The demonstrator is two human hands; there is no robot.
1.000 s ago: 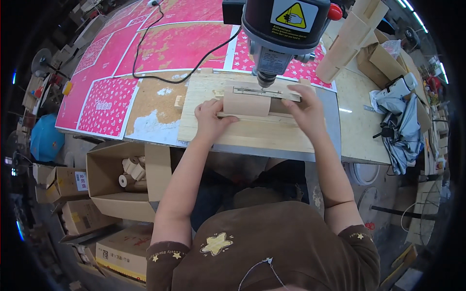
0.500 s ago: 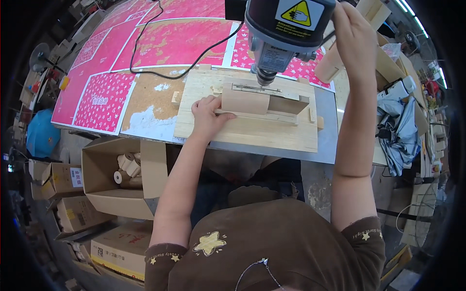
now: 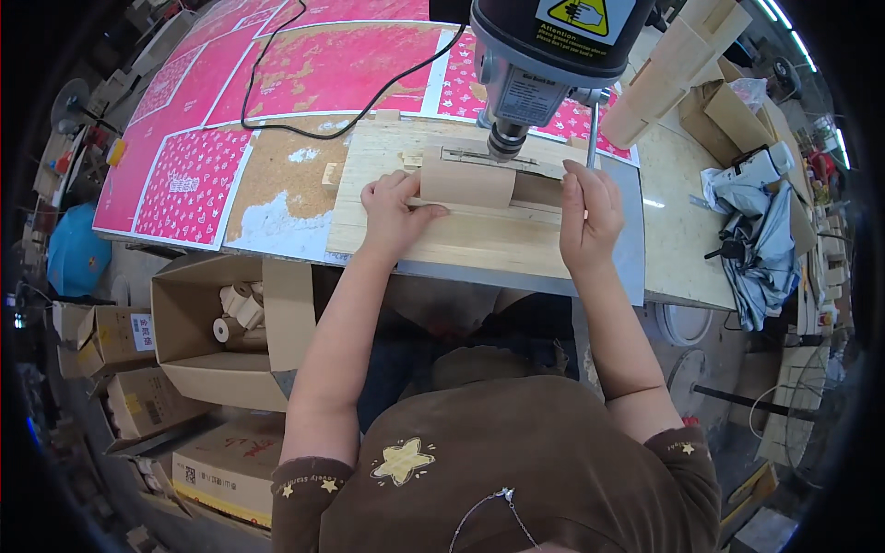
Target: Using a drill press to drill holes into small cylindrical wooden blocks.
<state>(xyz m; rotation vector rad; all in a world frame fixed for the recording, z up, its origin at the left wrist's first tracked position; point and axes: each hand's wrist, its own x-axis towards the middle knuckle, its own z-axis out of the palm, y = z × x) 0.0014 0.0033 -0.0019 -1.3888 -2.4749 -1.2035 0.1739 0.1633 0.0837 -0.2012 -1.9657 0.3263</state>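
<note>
A pale wooden block point(image 3: 468, 184) with a rounded face lies in a wooden jig point(image 3: 470, 241) under a bench drill point(image 3: 553, 46). My left hand point(image 3: 395, 207) is closed round the block's left end, thumb in front and fingers behind. At the right end of the jig is my right hand point(image 3: 592, 217), its fingers curled together; what they grip is hidden. Just above it hangs the drill's metal lever point(image 3: 593, 134). The drill chuck point(image 3: 506, 138) is over the far edge of the block, by a slotted metal strip point(image 3: 479, 158).
A black cable point(image 3: 318, 135) curves over the pink-covered table point(image 3: 341, 78). Tall wooden pieces point(image 3: 668, 78) stand at the right, near a crumpled grey cloth point(image 3: 756, 249). Below left, an open cardboard box point(image 3: 212, 378) holds several wooden pieces.
My right hand has come off the upper right of the drill, down and left to the jig's right end. The chuck sits slightly higher. My left hand keeps its hold.
</note>
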